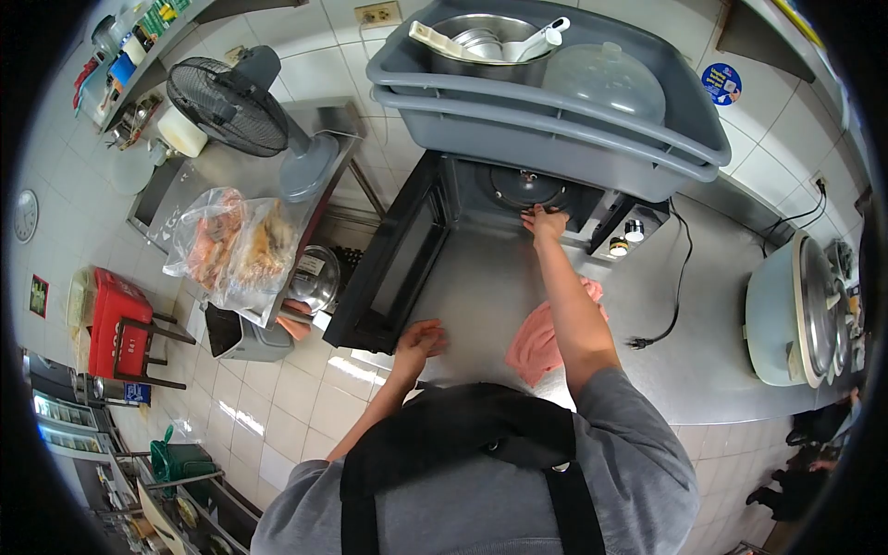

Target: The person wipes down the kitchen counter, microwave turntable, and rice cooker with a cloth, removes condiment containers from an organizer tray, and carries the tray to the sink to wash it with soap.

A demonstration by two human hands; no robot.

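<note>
A black microwave (601,222) stands on the steel counter with its door (393,268) swung open to the left. My right hand (544,222) reaches to the opening, its fingers at the near edge of the dark round plate (527,188) inside; whether they grip it is unclear. Near the lower corner of the door is my left hand (421,340), fingers loosely curled and slightly blurred, with nothing visible in it. A pink cloth (536,344) lies on the counter, partly beneath my right forearm.
Stacked grey tubs (555,139) holding a pot and a lid sit atop the microwave. An unplugged cord (683,277) and a large pale cooker (777,310) are on the right. At left, a side table (319,120) bears a fan (231,102) and bagged food (231,245).
</note>
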